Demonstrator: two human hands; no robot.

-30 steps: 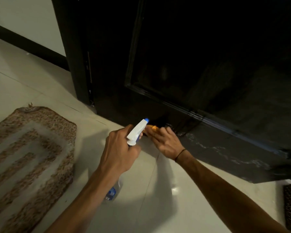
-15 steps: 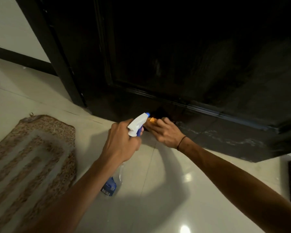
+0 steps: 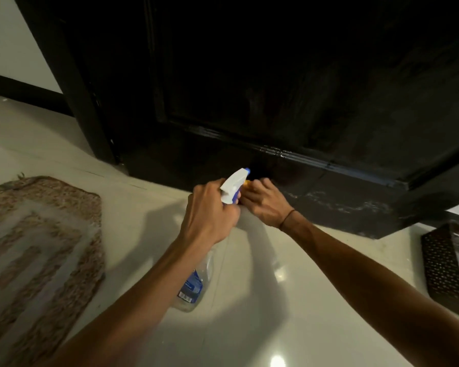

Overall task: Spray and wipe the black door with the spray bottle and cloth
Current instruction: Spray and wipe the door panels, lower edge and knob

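Observation:
The black door (image 3: 289, 88) fills the top of the view, with pale streaks on its bottom rail at the right. My left hand (image 3: 210, 211) grips the neck of a clear spray bottle (image 3: 194, 284) with a white and blue spray head, its nozzle pointing at the door's bottom rail. My right hand (image 3: 264, 201) holds an orange cloth (image 3: 246, 183) low against the door, just above the floor. Only a small corner of the cloth shows past the fingers and the spray head.
A brown patterned mat (image 3: 35, 247) lies on the glossy white floor (image 3: 289, 300) at the left. A dark patterned mat (image 3: 451, 266) sits at the right edge. The black door frame (image 3: 72, 83) and skirting run along the white wall at the left.
The view has swung so the door sits squarer ahead. Both hands stay low at the door's bottom rail, the right hand shifted slightly with the cloth.

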